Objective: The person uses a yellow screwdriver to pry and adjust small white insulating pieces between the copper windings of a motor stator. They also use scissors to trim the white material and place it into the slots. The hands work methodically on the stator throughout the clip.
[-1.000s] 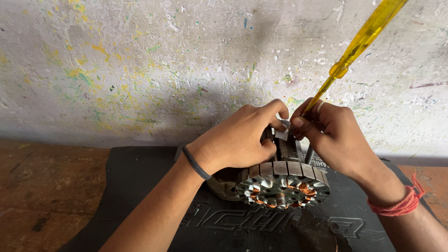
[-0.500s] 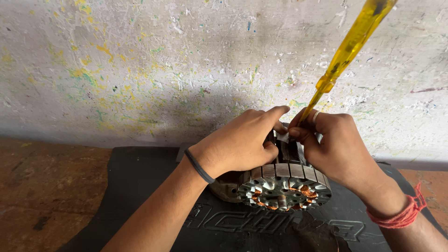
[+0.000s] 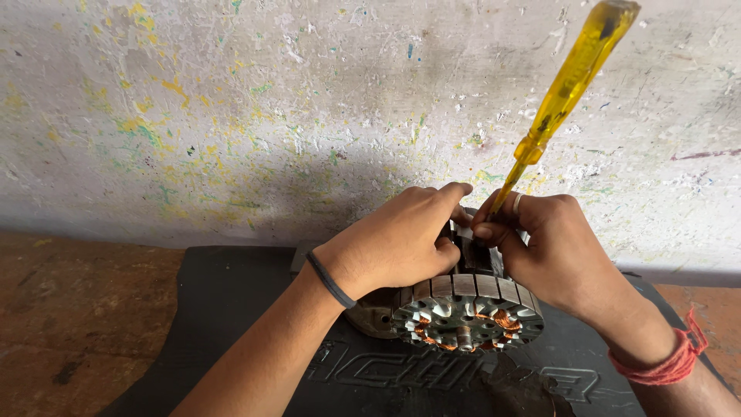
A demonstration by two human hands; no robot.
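While the stator (image 3: 465,313) sits on the mat (image 3: 231,309), left hand (image 3: 397,243) grips its top, right hand (image 3: 552,247) pinches the screwdriver (image 3: 567,85) against it.

Both forearms reach in from the bottom edge and converge at the middle. The left hand (image 3: 401,243) lies palm down, fingers curled forward, a dark band round its wrist. The right hand (image 3: 552,247) faces it, fingertips pinched together, red thread round its wrist.

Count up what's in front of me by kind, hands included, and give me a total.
Hands: 2, left hand and right hand
Screwdriver, yellow handle: 1
Motor stator with copper windings: 1
Black rubber mat: 1
Total: 5
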